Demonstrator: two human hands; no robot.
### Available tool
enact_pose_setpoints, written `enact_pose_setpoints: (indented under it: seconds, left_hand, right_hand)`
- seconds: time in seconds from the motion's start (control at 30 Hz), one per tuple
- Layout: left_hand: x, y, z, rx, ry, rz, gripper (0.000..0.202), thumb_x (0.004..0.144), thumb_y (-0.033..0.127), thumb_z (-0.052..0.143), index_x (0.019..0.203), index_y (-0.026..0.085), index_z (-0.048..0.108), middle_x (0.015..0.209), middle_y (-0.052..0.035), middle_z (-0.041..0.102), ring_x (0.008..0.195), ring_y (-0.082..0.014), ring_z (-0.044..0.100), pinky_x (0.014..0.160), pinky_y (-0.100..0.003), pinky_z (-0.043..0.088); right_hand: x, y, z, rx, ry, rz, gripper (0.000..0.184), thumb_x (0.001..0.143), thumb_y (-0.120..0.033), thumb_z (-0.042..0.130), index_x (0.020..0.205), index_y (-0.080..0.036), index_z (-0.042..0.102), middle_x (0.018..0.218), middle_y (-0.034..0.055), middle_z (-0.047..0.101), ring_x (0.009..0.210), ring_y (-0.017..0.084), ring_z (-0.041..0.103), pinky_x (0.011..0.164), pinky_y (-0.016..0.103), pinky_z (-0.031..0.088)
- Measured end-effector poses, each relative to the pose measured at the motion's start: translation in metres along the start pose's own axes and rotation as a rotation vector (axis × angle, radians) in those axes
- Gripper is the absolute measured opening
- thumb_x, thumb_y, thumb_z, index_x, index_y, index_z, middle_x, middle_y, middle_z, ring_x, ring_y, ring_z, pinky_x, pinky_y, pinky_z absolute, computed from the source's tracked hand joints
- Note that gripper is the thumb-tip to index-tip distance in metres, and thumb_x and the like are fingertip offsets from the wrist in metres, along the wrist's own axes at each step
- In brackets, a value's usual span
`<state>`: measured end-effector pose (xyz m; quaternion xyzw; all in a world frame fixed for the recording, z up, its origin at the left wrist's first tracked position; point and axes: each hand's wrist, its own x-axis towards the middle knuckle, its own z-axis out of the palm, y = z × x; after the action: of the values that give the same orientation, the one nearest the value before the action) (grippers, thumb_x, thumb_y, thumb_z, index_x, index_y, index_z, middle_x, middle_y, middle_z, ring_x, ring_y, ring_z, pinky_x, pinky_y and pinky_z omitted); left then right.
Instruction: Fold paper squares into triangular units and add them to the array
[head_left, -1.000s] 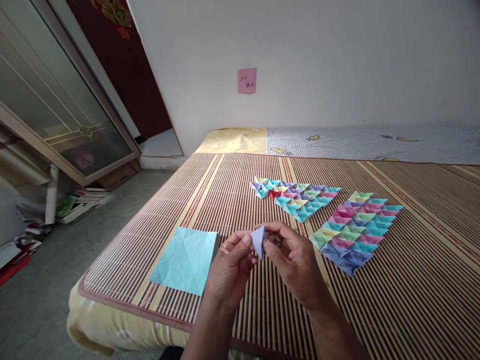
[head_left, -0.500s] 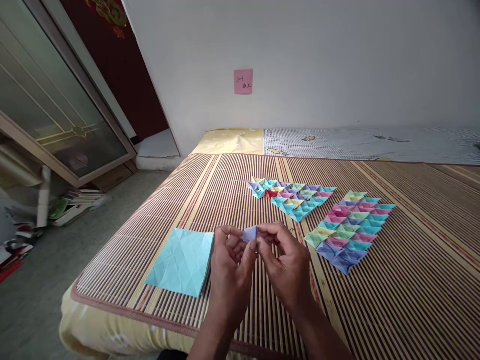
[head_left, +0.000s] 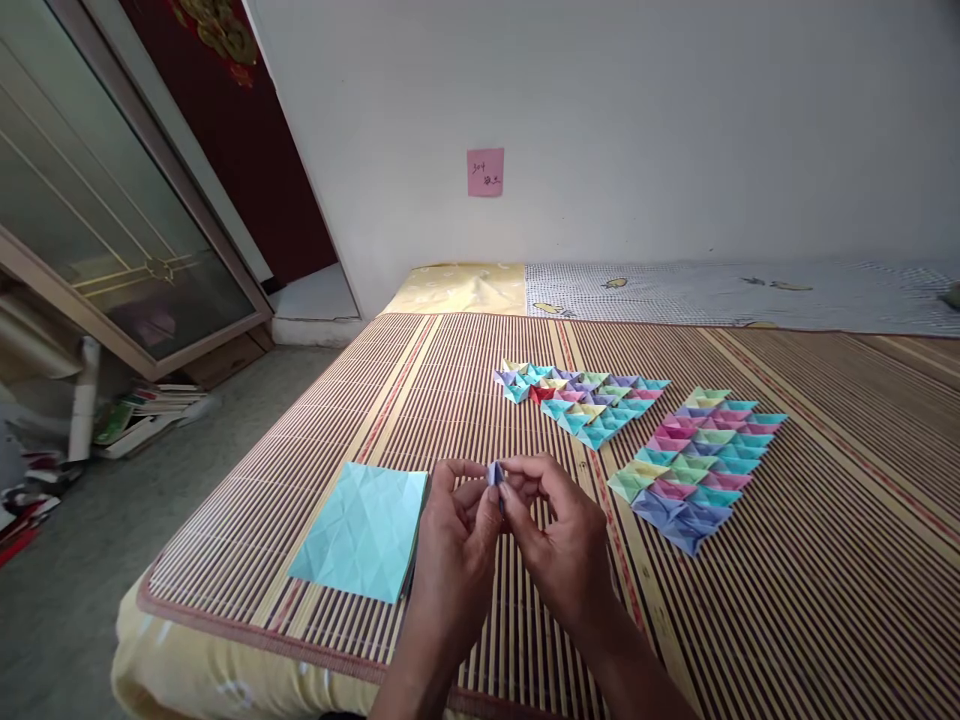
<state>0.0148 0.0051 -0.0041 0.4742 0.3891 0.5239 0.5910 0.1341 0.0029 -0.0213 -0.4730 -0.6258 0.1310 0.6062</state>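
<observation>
Between my two hands is a small folded piece of purple paper (head_left: pixel 494 474), held just above the striped mat. My left hand (head_left: pixel 459 530) pinches its left side with thumb and forefinger. From the right, my right hand (head_left: pixel 553 520) grips the same piece, with both thumbs close together. Part of the paper is hidden behind my fingertips. Beside my left hand lies a stack of creased light-blue paper sheets (head_left: pixel 360 530). To the right of my right hand rest rows of folded paper boats (head_left: pixel 697 460) in several colours, and another group of paper boats (head_left: pixel 581 398) sits farther back.
The slatted bamboo mat (head_left: pixel 300 480) covers a bed with a yellow sheet (head_left: pixel 225 680) hanging at the front left edge. A pink note (head_left: pixel 485 172) is stuck to the wall behind. Books (head_left: pixel 142 420) lie on the floor at left, near a glass-panelled door (head_left: pixel 127 220).
The purple paper showed a wider triangular face before; now it looks narrower, turned or pressed upright between my fingers. My hands have drawn closer together. The view has shifted slightly.
</observation>
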Motion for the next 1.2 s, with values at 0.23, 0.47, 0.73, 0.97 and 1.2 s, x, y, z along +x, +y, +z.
enact_pose_setpoints:
  seconds: [0.23, 0.47, 0.73, 0.97, 1.2]
  left_hand:
    - [0.000, 0.004, -0.002, 0.016, -0.089, -0.026, 0.026, 0.100, 0.036, 0.065, 0.114, 0.023, 0.048, 0.107, -0.0102, 0.082, 0.102, -0.0244, 0.078, 0.076, -0.029, 0.058]
    - [-0.001, 0.002, -0.007, 0.156, 0.022, -0.039, 0.024, 0.103, 0.042, 0.057, 0.114, 0.022, 0.050, 0.092, -0.0063, 0.082, 0.084, -0.0230, 0.079, 0.070, -0.031, 0.058]
    - [-0.001, -0.001, -0.006, 0.134, 0.020, 0.042, 0.029, 0.099, 0.038, 0.064, 0.122, 0.020, 0.067, 0.099, -0.0071, 0.082, 0.089, -0.0216, 0.076, 0.078, -0.032, 0.061]
    - [0.004, -0.001, -0.008, 0.015, 0.076, 0.030, 0.030, 0.091, 0.036, 0.074, 0.115, 0.020, 0.082, 0.099, -0.0071, 0.081, 0.077, -0.0171, 0.072, 0.068, -0.027, 0.063]
    - [0.006, -0.006, -0.006, -0.221, 0.049, -0.040, 0.025, 0.086, 0.030, 0.080, 0.108, 0.019, 0.084, 0.100, -0.0079, 0.083, 0.089, -0.0217, 0.078, 0.082, -0.034, 0.066]
  right_hand:
    - [0.001, -0.002, -0.002, 0.048, -0.016, 0.056, 0.019, 0.093, -0.011, 0.062, 0.106, -0.023, 0.069, 0.091, -0.0005, 0.073, 0.079, 0.014, 0.071, 0.071, 0.023, 0.058]
    - [0.002, -0.004, -0.003, 0.062, -0.077, 0.051, 0.009, 0.096, -0.015, 0.062, 0.095, -0.021, 0.068, 0.086, 0.0004, 0.069, 0.078, 0.015, 0.069, 0.070, 0.025, 0.056]
    - [0.002, -0.002, -0.003, 0.125, -0.003, 0.161, 0.006, 0.095, -0.019, 0.063, 0.094, -0.022, 0.068, 0.082, -0.0004, 0.070, 0.075, 0.016, 0.070, 0.065, 0.025, 0.058]
    - [0.003, 0.002, -0.003, 0.156, -0.003, 0.125, 0.012, 0.095, -0.016, 0.063, 0.098, -0.023, 0.072, 0.093, 0.0024, 0.072, 0.087, 0.019, 0.072, 0.077, 0.030, 0.061]
    - [0.006, 0.001, -0.005, 0.117, -0.004, 0.024, 0.027, 0.094, -0.009, 0.058, 0.096, -0.027, 0.078, 0.099, 0.0030, 0.070, 0.098, 0.020, 0.072, 0.080, 0.029, 0.061]
